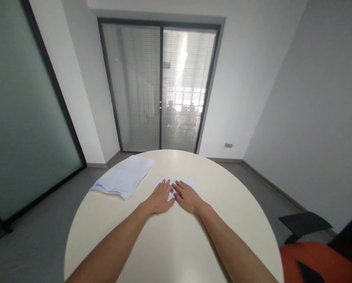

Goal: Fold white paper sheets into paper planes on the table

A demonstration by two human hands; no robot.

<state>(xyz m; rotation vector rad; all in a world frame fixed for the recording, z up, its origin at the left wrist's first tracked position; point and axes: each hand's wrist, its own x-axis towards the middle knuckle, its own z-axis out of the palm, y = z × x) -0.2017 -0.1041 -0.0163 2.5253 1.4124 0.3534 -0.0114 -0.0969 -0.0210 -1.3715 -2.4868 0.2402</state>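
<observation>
Closely paired, left hand (162,197), right hand (187,197), white sheet (190,181) partly beneath.

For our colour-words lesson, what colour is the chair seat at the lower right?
Orange-red; the chair seat shows in the head view.

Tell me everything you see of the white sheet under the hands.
The white sheet is thin and pale with a faint bluish tint; whether it is paper or cloth, I can't tell. It lies flat on the round, cream-coloured table. The left hand and right hand rest on it palm down, hiding much of it, so its full outline and any folds are unclear. Parts of it show beside the fingers and between the hands.
</observation>
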